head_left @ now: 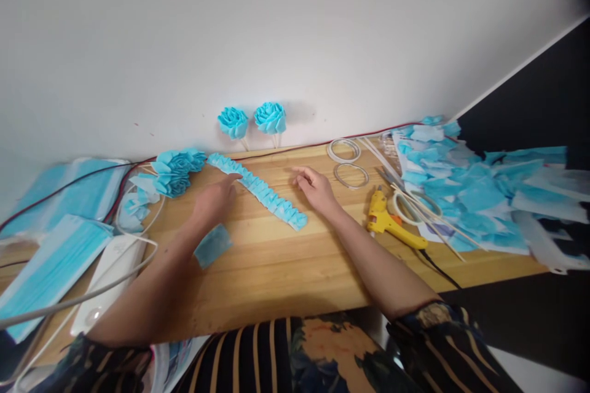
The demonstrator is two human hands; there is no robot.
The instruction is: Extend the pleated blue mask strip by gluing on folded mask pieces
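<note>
A long strip of pleated light-blue fabric (262, 192) lies slantwise on the wooden table, its ruffled pieces set in a row. My left hand (214, 201) rests at the strip's left side, fingertips reaching its edge and holding nothing visible; some fingers are hidden behind the hand. To the right of the strip, apart from it, my right hand (316, 189) hovers with loosely bent, parted fingers and nothing in them. A small blue-grey fabric square (213, 246) lies beside my left forearm. Several finished blue fabric roses (173, 172) lie left of the strip.
Two blue roses on sticks (251, 121) lean against the wall. On the right are rolls of tape (343, 150), a yellow glue gun (391, 224), scissors (410, 204), wooden sticks (437, 227) and a heap of blue pieces (465, 190). Blue masks (55, 267) and a white power strip (108, 282) lie left.
</note>
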